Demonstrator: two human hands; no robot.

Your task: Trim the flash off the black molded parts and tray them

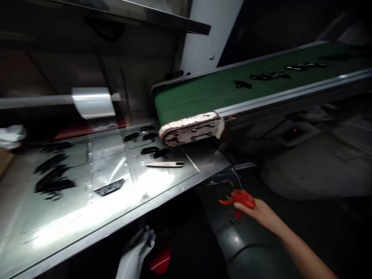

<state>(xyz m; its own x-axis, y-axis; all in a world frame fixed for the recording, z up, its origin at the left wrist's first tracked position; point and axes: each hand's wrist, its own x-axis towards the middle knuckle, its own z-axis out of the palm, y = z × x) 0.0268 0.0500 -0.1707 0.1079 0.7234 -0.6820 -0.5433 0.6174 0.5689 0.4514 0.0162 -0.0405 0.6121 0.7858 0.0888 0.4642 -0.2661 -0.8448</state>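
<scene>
My right hand (252,207), bare, is closed around a red hand tool (243,198) out beyond the bench's front edge. A thin line runs up from near this tool; blur hides its exact kind. My left hand (141,244), in a white glove with dark patches at the fingers, hangs below the front edge with its fingers curled. No object shows in it. On the glass-topped bench (162,186) lie a flat black part with holes (109,187), a pale-handled tool (164,164) and several black parts (54,174).
A green conveyor belt (192,95) carrying several small dark parts (270,75) ends above the bench's right side. A roll of clear film (93,102) hangs on a bar at the back. A metal shelf edge (145,14) crosses overhead. Something red (161,261) is beside my left hand.
</scene>
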